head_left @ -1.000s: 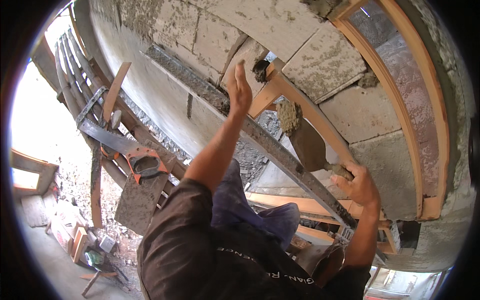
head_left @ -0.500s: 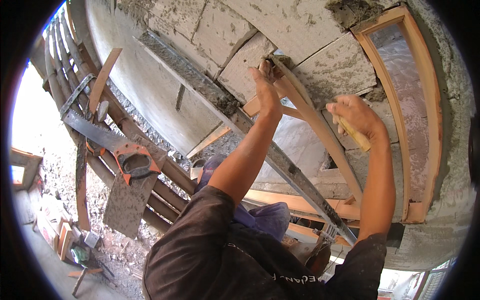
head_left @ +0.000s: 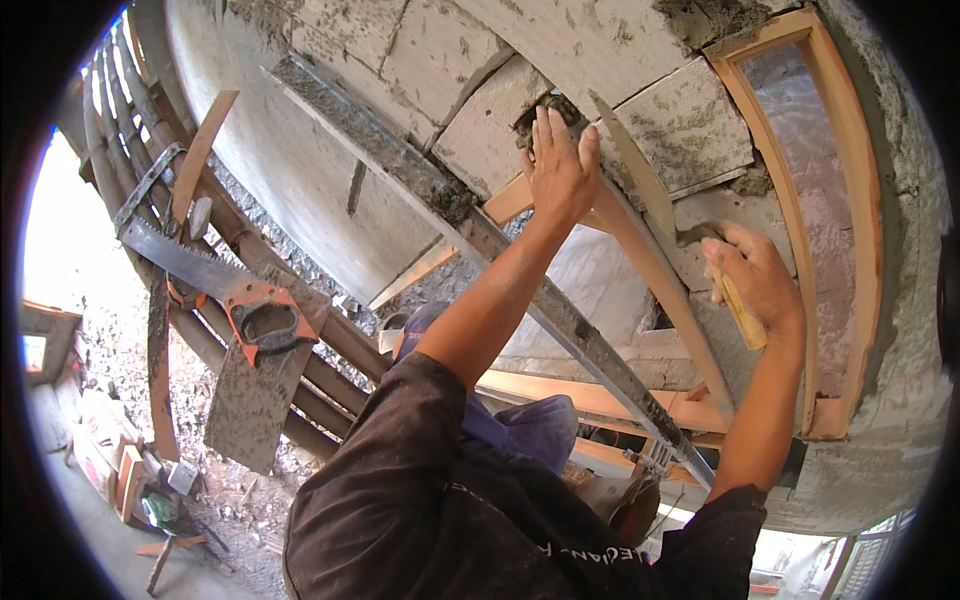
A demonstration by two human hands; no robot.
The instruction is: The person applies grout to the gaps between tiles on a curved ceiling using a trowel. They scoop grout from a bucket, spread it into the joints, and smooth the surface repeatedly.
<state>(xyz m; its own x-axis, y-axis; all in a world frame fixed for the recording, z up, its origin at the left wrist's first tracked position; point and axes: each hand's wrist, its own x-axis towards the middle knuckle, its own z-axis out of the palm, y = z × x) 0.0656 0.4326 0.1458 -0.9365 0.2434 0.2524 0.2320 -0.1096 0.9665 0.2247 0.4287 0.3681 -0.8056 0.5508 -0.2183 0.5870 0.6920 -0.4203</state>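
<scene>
My right hand (head_left: pixel 755 275) is closed round the yellow wooden handle of a trowel (head_left: pixel 640 172). Its long grey blade points up and left, close to the block wall (head_left: pixel 690 120). My left hand (head_left: pixel 560 170) is open, fingers stretched, over the upper corner of a wooden frame (head_left: pixel 650 260). Above those fingertips a dark, rough gap (head_left: pixel 552 106) shows in the blockwork. The palm hides the frame's corner, so I cannot tell how firmly it presses there.
A long metal bar (head_left: pixel 580 345) crosses diagonally in front of the frame. On the right, another wooden frame (head_left: pixel 845 220) is set in the wall. Bamboo poles (head_left: pixel 345 345) at left carry a handsaw (head_left: pixel 265 315) with an orange and black handle and a mortar-spotted board (head_left: pixel 255 405).
My left hand has gone from curled fingers to a flat, open palm, a little lower and to the right. My right hand has moved down and right, and the trowel's blade now shows broadside.
</scene>
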